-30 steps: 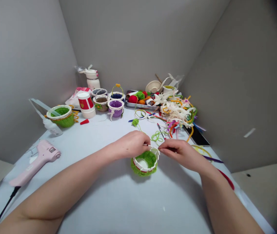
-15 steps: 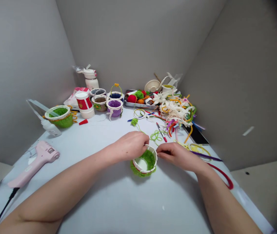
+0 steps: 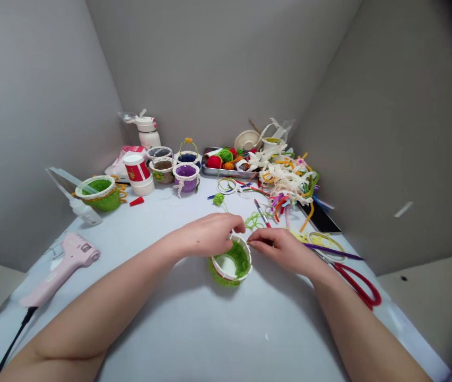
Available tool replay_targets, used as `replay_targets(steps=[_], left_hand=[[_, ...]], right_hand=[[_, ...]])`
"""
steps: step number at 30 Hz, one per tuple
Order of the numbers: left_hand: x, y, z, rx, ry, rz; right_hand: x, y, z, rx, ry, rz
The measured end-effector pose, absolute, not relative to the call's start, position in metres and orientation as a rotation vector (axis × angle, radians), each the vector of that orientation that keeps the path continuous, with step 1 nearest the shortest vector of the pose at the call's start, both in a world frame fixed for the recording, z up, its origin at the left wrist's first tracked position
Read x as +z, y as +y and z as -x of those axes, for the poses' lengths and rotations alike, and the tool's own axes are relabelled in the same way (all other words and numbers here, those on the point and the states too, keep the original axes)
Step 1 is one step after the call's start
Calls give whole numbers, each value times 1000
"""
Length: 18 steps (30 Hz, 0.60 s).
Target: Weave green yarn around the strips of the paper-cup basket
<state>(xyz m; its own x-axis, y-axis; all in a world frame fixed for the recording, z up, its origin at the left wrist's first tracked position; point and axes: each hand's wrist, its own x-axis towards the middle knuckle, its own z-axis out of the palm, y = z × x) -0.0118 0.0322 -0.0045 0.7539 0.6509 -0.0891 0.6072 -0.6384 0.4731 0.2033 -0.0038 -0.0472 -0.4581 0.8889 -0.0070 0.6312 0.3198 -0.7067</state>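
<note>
A small white cup [image 3: 247,255] with a slatted rim and green yarn [image 3: 222,279] wound around its sides stands on the table in front of me. My left hand [image 3: 214,233] is at the cup's far left rim, thumb toward the inside and fingers over the outside, holding it. At the right rim my right hand [image 3: 279,246] pinches thumb and forefinger together on what looks like a thin strand of the green yarn; the strand is barely visible. Behind my hands lie a small green yarn ball [image 3: 218,199] and loose green loops [image 3: 254,219].
Red-handled scissors [image 3: 357,284] lie beside my right forearm, near a purple strip [image 3: 335,250] and a phone [image 3: 321,218]. A pink glue gun [image 3: 61,268] and glue bottle [image 3: 86,212] are left. Behind stand finished baskets [image 3: 187,179], a yarn tray [image 3: 229,172] and a scrap heap [image 3: 287,178].
The cup and both hands have shifted slightly left. My left fingers have spread a little at the rim, and my right fingertips have come in closer to the cup. More of the scissors shows.
</note>
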Motion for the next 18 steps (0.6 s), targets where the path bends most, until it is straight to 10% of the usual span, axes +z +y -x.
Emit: replay_targets(steps=[18], left_hand=[[-25,36,1,423,883,-2319]], right_hand=[[-19,-16,-200,882,-2175,1381]])
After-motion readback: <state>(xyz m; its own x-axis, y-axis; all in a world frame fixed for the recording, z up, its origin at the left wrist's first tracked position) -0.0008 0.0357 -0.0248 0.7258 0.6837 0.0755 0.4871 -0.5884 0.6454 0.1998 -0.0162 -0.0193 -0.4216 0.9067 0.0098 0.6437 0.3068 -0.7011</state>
